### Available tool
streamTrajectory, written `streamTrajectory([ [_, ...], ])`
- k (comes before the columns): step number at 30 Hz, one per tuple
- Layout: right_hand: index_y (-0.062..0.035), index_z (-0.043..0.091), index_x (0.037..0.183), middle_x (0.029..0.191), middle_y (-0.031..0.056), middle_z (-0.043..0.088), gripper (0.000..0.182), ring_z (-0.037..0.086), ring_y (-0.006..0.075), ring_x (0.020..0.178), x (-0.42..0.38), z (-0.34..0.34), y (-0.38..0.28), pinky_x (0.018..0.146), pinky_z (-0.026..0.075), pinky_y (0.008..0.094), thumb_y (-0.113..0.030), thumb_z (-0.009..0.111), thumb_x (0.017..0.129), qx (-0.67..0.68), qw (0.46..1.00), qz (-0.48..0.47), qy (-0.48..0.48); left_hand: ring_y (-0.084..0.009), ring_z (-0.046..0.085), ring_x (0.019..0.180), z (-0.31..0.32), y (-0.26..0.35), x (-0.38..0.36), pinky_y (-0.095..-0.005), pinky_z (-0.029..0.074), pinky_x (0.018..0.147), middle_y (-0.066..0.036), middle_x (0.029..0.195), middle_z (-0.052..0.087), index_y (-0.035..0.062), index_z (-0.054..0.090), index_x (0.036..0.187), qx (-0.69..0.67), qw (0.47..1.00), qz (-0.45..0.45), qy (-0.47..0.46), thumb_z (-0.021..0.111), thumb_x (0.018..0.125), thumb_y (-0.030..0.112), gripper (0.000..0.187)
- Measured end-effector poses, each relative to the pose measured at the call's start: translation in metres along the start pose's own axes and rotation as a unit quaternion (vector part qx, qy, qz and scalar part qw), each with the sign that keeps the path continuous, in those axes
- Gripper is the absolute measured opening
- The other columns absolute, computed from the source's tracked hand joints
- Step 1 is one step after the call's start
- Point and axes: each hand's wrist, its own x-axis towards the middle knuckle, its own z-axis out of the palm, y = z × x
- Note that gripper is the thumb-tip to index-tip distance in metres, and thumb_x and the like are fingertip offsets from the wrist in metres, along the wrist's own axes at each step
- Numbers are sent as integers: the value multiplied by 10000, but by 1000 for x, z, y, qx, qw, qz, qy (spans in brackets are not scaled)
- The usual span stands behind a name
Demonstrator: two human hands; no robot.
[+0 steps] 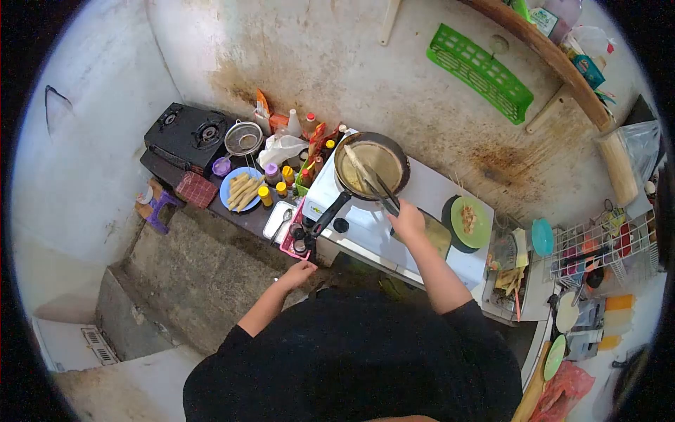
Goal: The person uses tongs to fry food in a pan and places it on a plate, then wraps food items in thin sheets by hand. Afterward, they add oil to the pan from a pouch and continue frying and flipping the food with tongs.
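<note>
Right hand: the right hand (406, 219) is closed around a pair of tongs (383, 191), just right of the frying pan (372, 167), with the tong tips reaching over the pan's rim.
Tongs: dark, two-armed, angled from the hand up-left into the pan; they appear to pinch a pale strip of food (356, 163).
Frying pan: dark, round, on a white stove (365, 225), its black handle (329, 214) pointing down-left.
Left hand: the left hand (299, 273) hangs below the pan's handle, fingers loosely curled and holding nothing, beside the edge of the tabletop (246, 218).
Blue plate: a blue plate (241, 189) of pale sticks lies left of the pan.
Green plate: a green plate (470, 222) with a bit of food sits right of the pan, past the right hand.
Gas burner: a black gas burner (186, 133) stands far left of the pan.
</note>
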Motion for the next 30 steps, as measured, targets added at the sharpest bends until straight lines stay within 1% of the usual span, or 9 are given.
streamTrajectory([
  [3, -82, 469, 1112, 964, 129, 553, 497, 555, 296, 862, -5, -9, -6, 704, 459, 389, -215, 648, 668, -66, 998, 12, -7, -128, 509, 699, 1, 4, -5, -271, 419, 598, -37, 820, 549, 51, 543, 965, -7, 1000, -11, -1, 488, 822, 286, 280],
  [6, -82, 446, 1140, 966, 123, 536, 525, 556, 300, 846, 2, -3, 7, 706, 462, 387, -203, 646, 671, -102, 995, -5, 3, -127, 515, 710, 4, 7, -8, -267, 420, 597, -37, 822, 556, 57, 545, 966, -10, 1000, 0, 6, 489, 823, 285, 275],
  [9, -66, 430, 1157, 969, 115, 523, 527, 568, 277, 826, 3, -16, 21, 646, 482, 365, -205, 629, 689, -113, 992, -57, -9, -115, 499, 699, 6, 6, -8, -252, 408, 595, -28, 806, 535, 37, 530, 981, -23, 1000, -6, -1, 479, 835, 280, 288],
  [12, -76, 451, 1145, 972, 129, 536, 549, 551, 302, 854, -1, -27, 26, 719, 454, 388, -220, 657, 657, -66, 998, -16, -7, -123, 515, 736, 6, 8, -12, -258, 415, 617, -36, 820, 551, 38, 542, 969, -16, 1000, -8, -3, 488, 825, 272, 280],
  [15, -74, 466, 1131, 1001, 133, 536, 543, 547, 309, 858, -3, -26, 40, 744, 446, 381, -223, 662, 647, -11, 999, -28, 35, -130, 524, 755, 6, 6, -11, -264, 420, 628, -40, 828, 562, 41, 551, 959, -8, 1000, 6, -5, 496, 816, 267, 272],
  [19, -93, 459, 1131, 980, 135, 525, 500, 547, 299, 873, -5, -19, 50, 719, 460, 386, -235, 637, 686, -9, 1000, 2, 4, -133, 517, 752, 9, -1, -7, -262, 420, 617, -36, 809, 554, 41, 549, 965, -39, 999, -5, -9, 496, 819, 270, 277],
  [24, -107, 479, 1108, 964, 133, 494, 439, 559, 304, 820, -17, -21, 38, 663, 472, 390, -220, 621, 708, -51, 999, 11, -1, -106, 497, 648, 9, 9, -11, -245, 404, 553, -20, 754, 536, 43, 543, 936, -35, 999, -9, -2, 497, 823, 279, 266],
  [27, -86, 461, 1114, 930, 124, 487, 518, 559, 306, 764, -19, -16, 36, 666, 460, 387, -173, 665, 646, -72, 997, -5, 10, -86, 474, 594, 10, 23, -20, -232, 387, 521, -8, 730, 524, 47, 539, 905, -33, 999, -15, 2, 496, 826, 273, 244],
  [30, -90, 451, 1117, 925, 116, 474, 517, 560, 304, 746, -17, -11, 40, 656, 462, 383, -158, 663, 650, -95, 994, -31, 38, -80, 457, 569, 10, 25, -22, -224, 372, 498, 0, 714, 515, 48, 535, 885, -24, 1000, -12, 2, 494, 830, 266, 229],
])
